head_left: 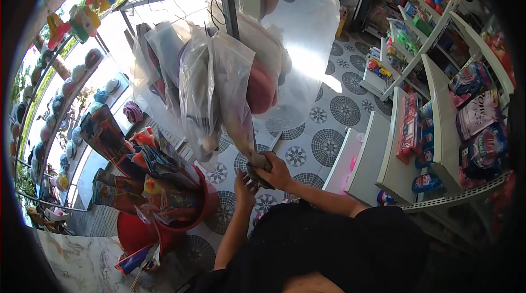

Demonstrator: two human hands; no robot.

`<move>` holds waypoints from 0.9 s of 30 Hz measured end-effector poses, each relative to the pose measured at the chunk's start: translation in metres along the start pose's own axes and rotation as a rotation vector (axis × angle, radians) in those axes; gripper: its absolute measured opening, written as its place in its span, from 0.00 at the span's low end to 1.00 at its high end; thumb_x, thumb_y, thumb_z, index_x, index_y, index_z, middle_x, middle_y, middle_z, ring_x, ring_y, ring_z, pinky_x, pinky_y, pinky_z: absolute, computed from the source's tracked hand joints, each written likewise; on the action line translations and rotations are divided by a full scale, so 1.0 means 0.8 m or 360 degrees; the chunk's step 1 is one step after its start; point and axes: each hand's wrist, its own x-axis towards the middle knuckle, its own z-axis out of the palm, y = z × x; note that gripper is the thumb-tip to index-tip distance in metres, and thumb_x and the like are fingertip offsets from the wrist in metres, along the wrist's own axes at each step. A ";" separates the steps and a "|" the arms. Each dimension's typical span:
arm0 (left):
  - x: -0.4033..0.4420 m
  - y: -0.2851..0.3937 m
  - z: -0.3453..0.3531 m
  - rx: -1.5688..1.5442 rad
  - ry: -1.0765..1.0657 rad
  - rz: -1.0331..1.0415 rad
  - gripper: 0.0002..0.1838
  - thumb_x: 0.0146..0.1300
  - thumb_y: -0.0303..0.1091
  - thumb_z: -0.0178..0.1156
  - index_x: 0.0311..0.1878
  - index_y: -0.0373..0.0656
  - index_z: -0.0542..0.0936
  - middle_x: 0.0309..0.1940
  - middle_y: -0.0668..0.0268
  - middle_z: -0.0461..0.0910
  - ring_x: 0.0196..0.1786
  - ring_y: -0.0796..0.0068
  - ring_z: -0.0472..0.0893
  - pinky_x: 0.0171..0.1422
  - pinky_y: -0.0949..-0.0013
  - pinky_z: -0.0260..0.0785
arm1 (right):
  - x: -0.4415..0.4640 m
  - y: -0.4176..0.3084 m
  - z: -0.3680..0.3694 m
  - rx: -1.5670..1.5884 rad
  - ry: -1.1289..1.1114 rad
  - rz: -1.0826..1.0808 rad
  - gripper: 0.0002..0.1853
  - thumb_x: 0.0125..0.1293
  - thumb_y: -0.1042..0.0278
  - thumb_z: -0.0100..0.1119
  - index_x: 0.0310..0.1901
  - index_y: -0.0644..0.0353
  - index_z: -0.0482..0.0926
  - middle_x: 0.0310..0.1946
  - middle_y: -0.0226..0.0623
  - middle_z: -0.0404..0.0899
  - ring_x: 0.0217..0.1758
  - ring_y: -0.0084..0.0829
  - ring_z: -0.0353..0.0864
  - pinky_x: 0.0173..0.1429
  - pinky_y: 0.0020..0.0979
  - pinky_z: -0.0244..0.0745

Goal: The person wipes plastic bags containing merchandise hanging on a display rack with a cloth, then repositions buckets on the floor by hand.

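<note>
Clothes hangers with items in clear plastic bags [200, 82] hang from a dark metal rack [230, 11]. My right hand [274, 171] is closed round a bunched, dark-greyish thing at the lower end of a long, narrow bagged item [238, 126], below the rack. What exactly it grips is too small to make out. Just left of it, my left hand [245, 188] is raised with its fingers curled near the same bunched end; whether it touches that end is unclear.
Red buckets [207, 197] of packaged goods [164, 181] stand at the left, beside a marble-patterned surface [82, 257]. White shelves [392, 170] with packets [485, 148] line the right. Hats [76, 74] hang at the far left. The floor [329, 145] is patterned tile.
</note>
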 end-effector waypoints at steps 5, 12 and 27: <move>-0.010 -0.017 0.079 -0.0611 -0.0846 -0.0169 0.22 0.71 0.51 0.42 0.60 0.49 0.68 0.57 0.65 0.70 0.60 0.69 0.69 0.60 0.54 0.62 | -0.006 0.031 -0.013 -0.0208 0.0061 -0.0219 0.26 0.54 0.59 0.63 0.54 0.59 0.73 0.46 0.46 0.76 0.44 0.48 0.80 0.47 0.39 0.75; -0.048 -0.005 0.186 0.0593 -0.0557 0.0261 0.30 0.69 0.47 0.49 0.70 0.46 0.59 0.68 0.62 0.61 0.69 0.60 0.61 0.70 0.53 0.52 | 0.058 0.147 -0.084 0.0170 0.0372 0.0397 0.22 0.54 0.60 0.61 0.50 0.61 0.75 0.40 0.45 0.80 0.43 0.47 0.81 0.46 0.39 0.76; 0.119 -0.075 0.240 0.1560 -0.0715 0.0836 0.20 0.61 0.35 0.61 0.57 0.41 0.75 0.50 0.56 0.77 0.51 0.65 0.79 0.53 0.66 0.73 | 0.082 0.278 -0.247 0.2394 0.0317 0.1008 0.20 0.71 0.52 0.43 0.59 0.52 0.68 0.48 0.35 0.76 0.51 0.34 0.79 0.53 0.41 0.78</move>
